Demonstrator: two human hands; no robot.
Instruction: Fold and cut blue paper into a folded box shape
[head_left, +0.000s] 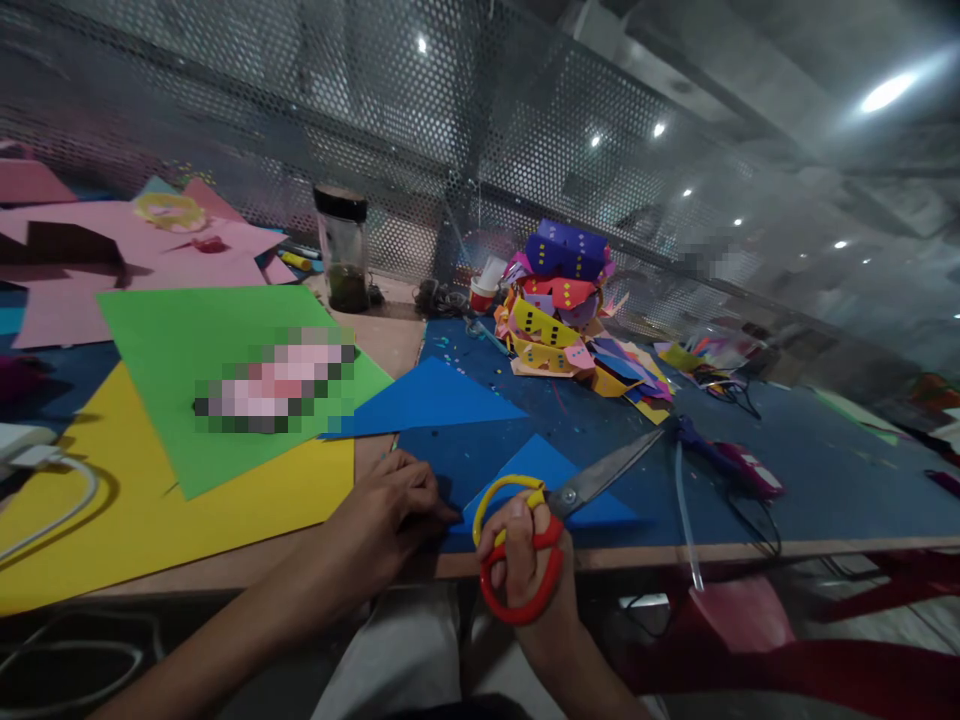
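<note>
My right hand (pixel 529 560) is wrapped round a pair of scissors (pixel 592 480) with one yellow and one red handle loop. The blades point up and to the right and lie nearly together. Beneath the scissors a triangular piece of blue paper (pixel 536 460) rests at the table's front edge. At that paper's left corner is my left hand (pixel 401 500), its fingers curled in and the tips pinching the corner, partly hidden. A second blue paper triangle (pixel 431 395) lies farther back, its left end by a green sheet.
Left are a green sheet (pixel 165 350), a yellow sheet (pixel 247 500) and pink paper (pixel 67 230). A lidded jar (pixel 343 250) stands behind. Decorated paper crafts (pixel 566 250) are heaped at the back. A purple glue gun (pixel 701 440) with a cord lies right.
</note>
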